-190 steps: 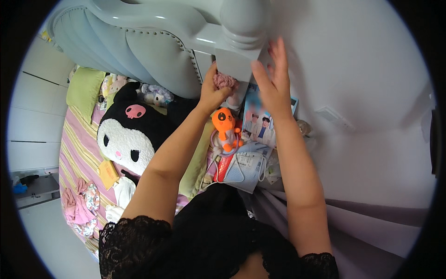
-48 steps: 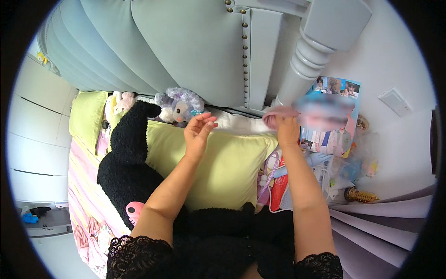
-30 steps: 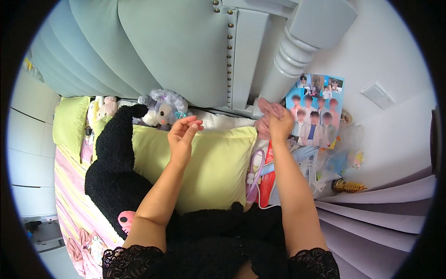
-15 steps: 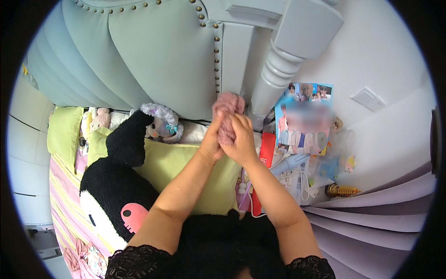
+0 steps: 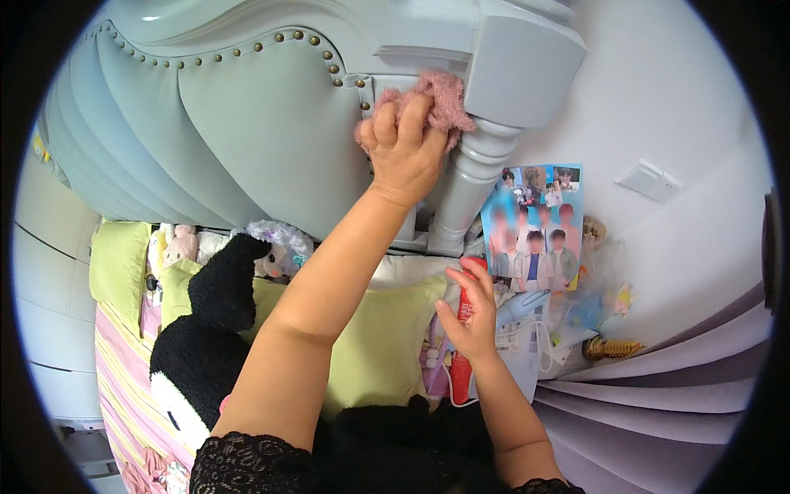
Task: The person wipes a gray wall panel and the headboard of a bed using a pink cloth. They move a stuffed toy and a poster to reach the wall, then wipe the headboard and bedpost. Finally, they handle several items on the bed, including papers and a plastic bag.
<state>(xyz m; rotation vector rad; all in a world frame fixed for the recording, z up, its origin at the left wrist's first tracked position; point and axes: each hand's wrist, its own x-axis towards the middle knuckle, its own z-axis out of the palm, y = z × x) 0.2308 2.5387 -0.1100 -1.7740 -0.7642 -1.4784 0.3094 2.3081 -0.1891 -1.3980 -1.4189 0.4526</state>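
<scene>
My left hand (image 5: 403,160) presses a fluffy pink cloth (image 5: 445,95) against the pale blue-grey headboard (image 5: 255,123), its fingers bent over the fabric. The cloth lies bunched between the headboard's studded padded panel and the turned bedpost (image 5: 467,185), with a loose end reaching the post. Lower down, my right hand (image 5: 471,317) hangs empty, fingers apart. It hovers in front of a red object (image 5: 462,375) that it partly covers; I cannot make out its kind.
A green pillow (image 5: 383,337) and a black-and-white plush toy (image 5: 193,354) lie on the striped bed. Right of the post stand a poster (image 5: 533,226), a cable, papers and a gold-coloured ridged object (image 5: 615,347). A purple curtain (image 5: 658,403) hangs at the right.
Both hands were squeezing the cloth together lower down. My right hand has let go and dropped lower right; my left has carried the cloth up and it now spreads against the headboard.
</scene>
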